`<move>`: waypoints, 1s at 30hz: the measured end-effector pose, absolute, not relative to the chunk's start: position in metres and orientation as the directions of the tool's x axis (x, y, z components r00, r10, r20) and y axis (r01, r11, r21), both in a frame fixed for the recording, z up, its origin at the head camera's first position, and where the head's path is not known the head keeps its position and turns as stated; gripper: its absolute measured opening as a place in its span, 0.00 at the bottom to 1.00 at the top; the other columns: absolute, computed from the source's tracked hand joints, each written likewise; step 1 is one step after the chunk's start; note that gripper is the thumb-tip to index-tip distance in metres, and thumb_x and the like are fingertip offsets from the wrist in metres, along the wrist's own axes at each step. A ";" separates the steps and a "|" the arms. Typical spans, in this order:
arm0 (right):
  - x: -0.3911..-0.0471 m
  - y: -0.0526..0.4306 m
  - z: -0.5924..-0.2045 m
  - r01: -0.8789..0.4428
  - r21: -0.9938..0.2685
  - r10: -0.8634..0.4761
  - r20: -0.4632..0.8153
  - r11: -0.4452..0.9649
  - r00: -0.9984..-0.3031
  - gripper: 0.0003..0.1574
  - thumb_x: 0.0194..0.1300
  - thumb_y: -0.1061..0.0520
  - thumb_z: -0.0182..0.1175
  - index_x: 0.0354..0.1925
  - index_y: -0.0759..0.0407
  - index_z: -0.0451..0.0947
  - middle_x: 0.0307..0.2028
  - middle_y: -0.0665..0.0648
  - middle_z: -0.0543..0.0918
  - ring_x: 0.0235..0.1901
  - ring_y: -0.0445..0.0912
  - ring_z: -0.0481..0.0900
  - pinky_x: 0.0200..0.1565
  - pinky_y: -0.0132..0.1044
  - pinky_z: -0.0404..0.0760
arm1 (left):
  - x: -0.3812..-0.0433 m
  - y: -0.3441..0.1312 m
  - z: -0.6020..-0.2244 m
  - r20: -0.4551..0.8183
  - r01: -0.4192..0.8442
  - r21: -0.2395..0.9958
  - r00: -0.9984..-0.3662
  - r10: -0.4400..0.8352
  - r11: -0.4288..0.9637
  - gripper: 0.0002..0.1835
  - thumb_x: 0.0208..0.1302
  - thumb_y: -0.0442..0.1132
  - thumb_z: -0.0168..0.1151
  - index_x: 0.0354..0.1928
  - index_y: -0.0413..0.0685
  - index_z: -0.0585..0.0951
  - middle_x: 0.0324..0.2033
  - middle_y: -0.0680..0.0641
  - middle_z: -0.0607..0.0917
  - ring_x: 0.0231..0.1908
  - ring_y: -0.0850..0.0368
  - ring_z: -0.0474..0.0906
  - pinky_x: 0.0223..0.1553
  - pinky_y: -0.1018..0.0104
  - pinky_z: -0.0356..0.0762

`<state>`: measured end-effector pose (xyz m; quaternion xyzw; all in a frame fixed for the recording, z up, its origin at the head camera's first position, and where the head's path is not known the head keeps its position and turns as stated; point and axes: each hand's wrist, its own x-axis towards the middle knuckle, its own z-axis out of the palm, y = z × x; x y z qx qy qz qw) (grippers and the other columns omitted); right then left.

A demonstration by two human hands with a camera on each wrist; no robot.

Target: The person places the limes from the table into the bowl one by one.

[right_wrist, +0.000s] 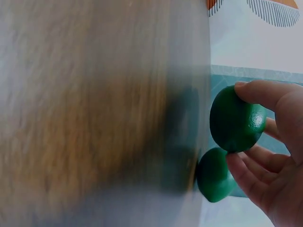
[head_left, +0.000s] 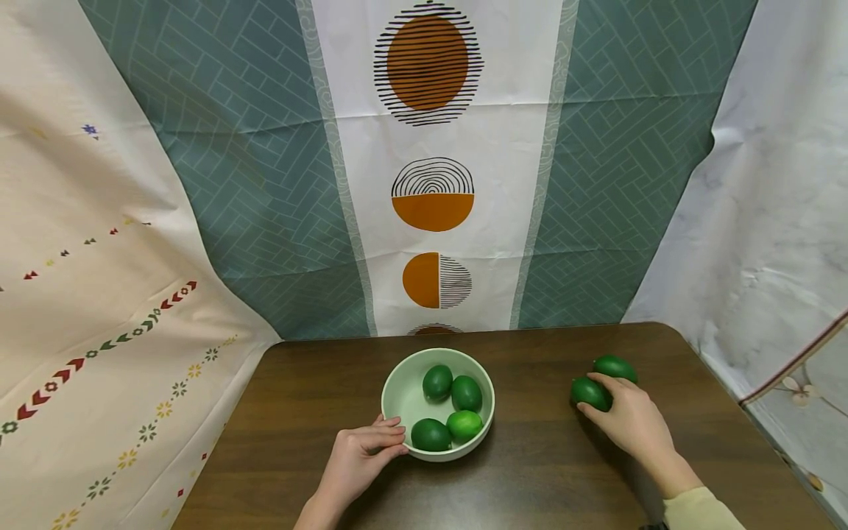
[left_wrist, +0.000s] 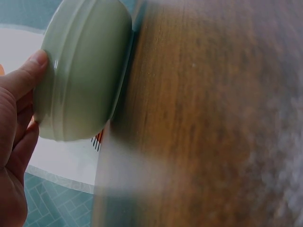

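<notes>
My left hand (head_left: 363, 453) holds the near left rim of a pale green bowl (head_left: 391, 394). In the left wrist view the thumb lies on the bowl's (left_wrist: 87, 75) outer side. Inside the bowl are several limes, among them a dark green lime (head_left: 431, 435) and a brighter green one (head_left: 464, 425). On the right side, my right hand (head_left: 629, 416) pinches a dark green lime (right_wrist: 234, 120) between thumb and fingers; the right wrist view shows it apart from the tabletop. Just behind it, another dark green lime (head_left: 616, 367) rests on the table.
The brown wooden table (head_left: 530, 471) has a rounded far right corner. A patterned hanging cloth (head_left: 430, 147) stands behind it, with a cream cloth (head_left: 132, 309) on the left and a whitish cloth (head_left: 775, 243) on the right.
</notes>
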<state>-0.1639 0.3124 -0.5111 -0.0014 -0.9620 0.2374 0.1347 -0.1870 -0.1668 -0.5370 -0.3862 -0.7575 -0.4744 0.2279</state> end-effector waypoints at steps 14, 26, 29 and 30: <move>-0.170 0.280 -0.498 -0.145 -0.490 0.024 0.322 0.860 -0.947 0.39 0.65 0.45 0.78 0.69 0.57 0.80 0.58 0.68 0.85 0.53 0.63 0.85 0.45 0.64 0.88 | -0.187 -0.168 -0.537 0.670 0.768 0.590 -0.638 0.380 0.249 0.12 0.53 0.28 0.83 0.41 0.38 0.94 0.37 0.46 0.94 0.46 0.40 0.92 0.64 0.55 0.81; -0.178 0.257 -0.492 -0.183 -0.509 0.010 0.354 0.841 -0.935 0.39 0.64 0.47 0.79 0.69 0.57 0.81 0.59 0.65 0.85 0.51 0.59 0.85 0.48 0.60 0.88 | -0.187 -0.168 -0.536 0.655 0.753 0.604 -0.655 0.376 0.261 0.12 0.52 0.28 0.84 0.40 0.38 0.94 0.37 0.48 0.94 0.46 0.40 0.91 0.63 0.55 0.81; -0.180 0.253 -0.491 -0.176 -0.511 0.020 0.354 0.841 -0.935 0.39 0.64 0.46 0.79 0.69 0.56 0.80 0.58 0.65 0.86 0.48 0.56 0.85 0.46 0.57 0.88 | -0.187 -0.169 -0.537 0.652 0.752 0.605 -0.656 0.380 0.261 0.12 0.52 0.28 0.84 0.40 0.38 0.94 0.37 0.48 0.94 0.46 0.39 0.91 0.63 0.54 0.81; -0.180 0.251 -0.490 -0.173 -0.514 0.023 0.353 0.840 -0.935 0.39 0.64 0.46 0.79 0.69 0.56 0.80 0.58 0.65 0.86 0.46 0.55 0.85 0.44 0.56 0.88 | -0.187 -0.169 -0.537 0.656 0.756 0.602 -0.652 0.380 0.257 0.12 0.53 0.28 0.84 0.40 0.38 0.94 0.37 0.47 0.94 0.46 0.39 0.91 0.63 0.54 0.82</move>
